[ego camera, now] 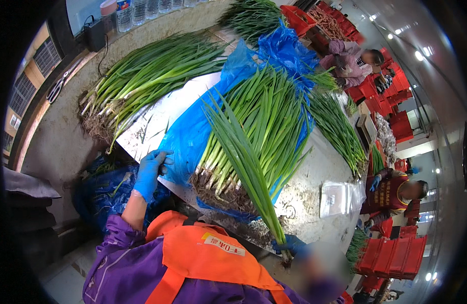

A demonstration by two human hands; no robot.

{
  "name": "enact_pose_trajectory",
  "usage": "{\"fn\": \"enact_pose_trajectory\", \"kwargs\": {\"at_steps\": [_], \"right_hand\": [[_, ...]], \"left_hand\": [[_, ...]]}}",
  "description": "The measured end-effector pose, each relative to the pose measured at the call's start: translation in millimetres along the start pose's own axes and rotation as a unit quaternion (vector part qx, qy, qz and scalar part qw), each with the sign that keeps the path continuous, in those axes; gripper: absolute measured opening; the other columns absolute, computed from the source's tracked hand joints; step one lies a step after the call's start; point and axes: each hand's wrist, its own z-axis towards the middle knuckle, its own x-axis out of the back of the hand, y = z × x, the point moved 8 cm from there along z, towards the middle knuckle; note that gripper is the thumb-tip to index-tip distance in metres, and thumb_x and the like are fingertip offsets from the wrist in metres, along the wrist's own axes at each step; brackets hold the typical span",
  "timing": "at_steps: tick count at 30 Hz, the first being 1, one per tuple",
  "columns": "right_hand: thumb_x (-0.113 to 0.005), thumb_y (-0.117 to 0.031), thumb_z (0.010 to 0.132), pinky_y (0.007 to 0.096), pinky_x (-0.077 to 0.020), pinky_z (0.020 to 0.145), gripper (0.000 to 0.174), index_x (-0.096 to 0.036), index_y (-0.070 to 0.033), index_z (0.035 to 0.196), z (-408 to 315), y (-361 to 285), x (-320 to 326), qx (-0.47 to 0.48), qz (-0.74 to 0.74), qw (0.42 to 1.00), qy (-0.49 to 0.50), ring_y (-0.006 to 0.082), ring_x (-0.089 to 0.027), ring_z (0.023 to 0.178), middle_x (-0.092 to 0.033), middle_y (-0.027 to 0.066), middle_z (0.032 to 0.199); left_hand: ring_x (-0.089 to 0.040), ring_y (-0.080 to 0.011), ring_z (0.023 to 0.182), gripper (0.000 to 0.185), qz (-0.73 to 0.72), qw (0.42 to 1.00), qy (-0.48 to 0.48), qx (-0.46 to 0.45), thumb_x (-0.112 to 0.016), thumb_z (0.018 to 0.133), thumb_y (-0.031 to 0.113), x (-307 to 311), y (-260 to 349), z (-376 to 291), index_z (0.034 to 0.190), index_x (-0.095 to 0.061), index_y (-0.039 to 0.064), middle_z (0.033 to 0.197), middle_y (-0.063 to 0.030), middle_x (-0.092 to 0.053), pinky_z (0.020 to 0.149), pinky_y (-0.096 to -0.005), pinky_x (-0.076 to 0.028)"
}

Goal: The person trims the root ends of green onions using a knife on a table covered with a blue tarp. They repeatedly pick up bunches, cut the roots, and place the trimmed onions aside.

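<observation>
My right hand [291,243], in a blue glove, is closed around the lower stalks of a small bunch of green onions [243,157]. Its roots hang just below the fingers, and its leaves slant up and left over a big pile of green onions [252,125]. That pile lies on a blue plastic sheet [187,140], soil-covered roots towards me. My left hand [151,171], also gloved in blue, hovers by the table's front edge beside the sheet. Its fingers are half curled and apart, with nothing visible in them.
More green onions [153,76] lie at the left, and others [336,129] at the right. Clear plastic bags [341,197] rest on the dirty metal table [313,171]. Scissors [58,89] sit on the window ledge. Two people [393,193] work beyond, near red crates [393,256].
</observation>
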Motion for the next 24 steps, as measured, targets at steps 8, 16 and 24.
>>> {"fn": "enact_pose_trajectory", "kwargs": {"at_steps": [8, 16, 24], "right_hand": [[-0.069, -0.013, 0.08, 0.0305, -0.0493, 0.07, 0.033, -0.06, 0.004, 0.106, -16.5, -6.9, -10.6, 0.012, -0.007, 1.0, -0.008, 0.017, -0.061, 0.075, -0.063, 0.0102, 0.086], [-0.069, -0.011, 0.08, 0.0309, -0.0496, 0.073, 0.033, -0.059, 0.003, 0.108, -23.5, -15.8, -6.3, -0.001, -0.037, 0.999, 0.013, 0.0156, -0.06, 0.079, -0.064, 0.0086, 0.092], [-0.071, -0.009, 0.079, 0.0278, -0.0501, 0.076, 0.036, -0.057, -0.002, 0.112, -47.6, -42.0, 54.6, 0.055, -0.18, 0.975, 0.119, 0.0107, -0.059, 0.087, -0.065, 0.005, 0.098]], "left_hand": [[-0.06, -0.0279, 0.1, 0.043, 0.302, 0.781, -0.146, -0.527, -0.057, 0.087, 0.005, -151.4, 69.8, 10.2, 0.129, -0.05, 0.011, 0.13, -0.0131, -0.051, 0.084, -0.0324, -0.048], [-0.062, -0.0342, 0.08, 0.017, 0.521, 0.558, -0.337, -0.55, -0.052, 0.081, 0.011, -232.8, 29.5, 36.1, 0.095, -0.06, 0.009, 0.091, -0.0101, -0.062, 0.066, -0.0413, -0.051], [-0.063, -0.0276, 0.077, 0.03, 0.368, 0.781, -0.372, -0.34, -0.055, 0.075, -0.004, -163.9, 39.9, 6.5, 0.1, -0.066, 0.009, 0.097, -0.0135, -0.065, 0.07, -0.0334, -0.05]]}}
